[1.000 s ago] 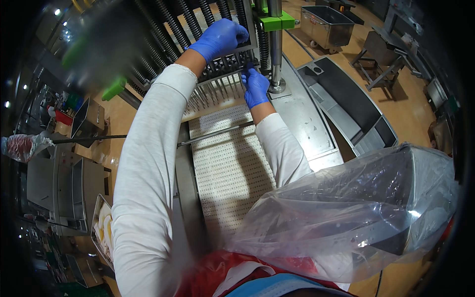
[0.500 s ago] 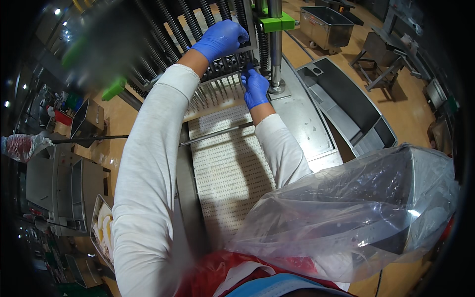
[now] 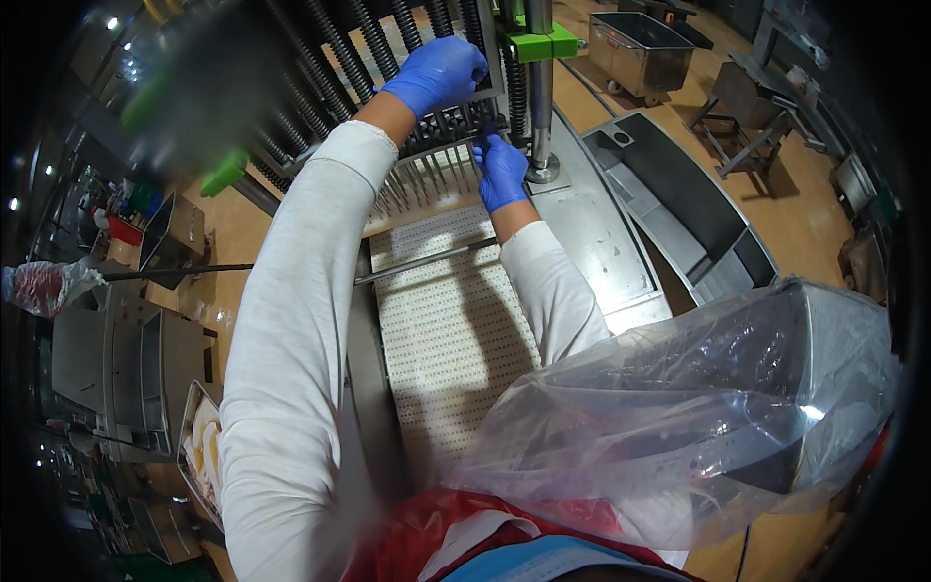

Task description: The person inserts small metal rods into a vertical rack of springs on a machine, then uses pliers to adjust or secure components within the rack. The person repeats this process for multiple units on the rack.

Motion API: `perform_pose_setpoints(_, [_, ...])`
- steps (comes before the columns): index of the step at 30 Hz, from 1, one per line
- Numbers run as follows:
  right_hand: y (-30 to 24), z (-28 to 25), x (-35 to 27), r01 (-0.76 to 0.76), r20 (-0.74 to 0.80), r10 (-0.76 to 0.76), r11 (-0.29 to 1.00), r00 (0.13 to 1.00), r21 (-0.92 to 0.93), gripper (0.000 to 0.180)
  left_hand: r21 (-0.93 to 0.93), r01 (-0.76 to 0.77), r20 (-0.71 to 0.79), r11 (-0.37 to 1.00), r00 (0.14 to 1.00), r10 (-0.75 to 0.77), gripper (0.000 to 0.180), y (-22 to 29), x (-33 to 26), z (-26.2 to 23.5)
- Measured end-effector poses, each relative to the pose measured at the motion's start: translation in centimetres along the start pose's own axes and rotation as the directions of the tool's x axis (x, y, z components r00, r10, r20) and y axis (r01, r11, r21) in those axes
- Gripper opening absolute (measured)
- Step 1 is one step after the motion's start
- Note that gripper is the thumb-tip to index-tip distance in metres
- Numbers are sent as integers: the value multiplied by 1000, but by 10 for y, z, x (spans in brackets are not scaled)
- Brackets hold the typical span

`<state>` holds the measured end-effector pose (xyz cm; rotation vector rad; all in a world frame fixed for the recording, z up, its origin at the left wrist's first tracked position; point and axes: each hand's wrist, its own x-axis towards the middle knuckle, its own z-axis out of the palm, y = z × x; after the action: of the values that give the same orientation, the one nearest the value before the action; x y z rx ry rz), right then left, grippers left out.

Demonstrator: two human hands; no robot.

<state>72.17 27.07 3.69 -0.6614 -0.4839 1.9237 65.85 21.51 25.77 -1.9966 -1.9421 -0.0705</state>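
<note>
My left hand [image 3: 441, 74], in a blue glove, reaches up to the machine's needle head. Its fingers are curled beside the row of black coil springs [image 3: 364, 44], and what they hold is hidden. Lower and to the right, my right hand [image 3: 502, 175], gloved alike, is closed at the right end of the dark needle holder [image 3: 441, 131]. A small dark piece shows at its fingertips, too unclear to name. Thin metal needles [image 3: 417, 179] hang in a row to its left, pointing down at the white perforated conveyor belt [image 3: 451, 330].
A metal bar [image 3: 427, 264] crosses above the belt. A steel post with a green clamp [image 3: 545, 44] rises at the right. Clear plastic sheeting [image 3: 679, 417] covers a box near my right arm. Further off stand a grey bin [image 3: 679, 209] and a wheeled steel cart [image 3: 635, 58].
My left hand and forearm have shifted very slightly up and to the right. The right hand stays at the needle holder. The plastic sheeting has moved a little.
</note>
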Motion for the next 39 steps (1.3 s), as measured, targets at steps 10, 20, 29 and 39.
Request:
perform_pose_setpoints(10, [4, -4, 9, 34, 43, -33, 999, 999, -31, 17, -6, -118, -37, 993, 992, 118, 30, -13, 2, 9])
perform_pose_setpoints(20, [1, 3, -7, 17, 30, -18, 1000, 999, 8, 15, 27, -53, -51, 998, 997, 55, 28, -18, -6, 16])
perform_pose_setpoints(29, [5, -2, 5, 30, 38, -29, 999, 999, -13, 17, -127, -40, -100, 991, 995, 28, 19, -7, -9, 5])
perform_pose_setpoints(39, [4, -1, 6, 7, 17, -7, 1000, 1000, 9, 18, -61, -105, -94, 993, 991, 99, 19, -13, -3, 8])
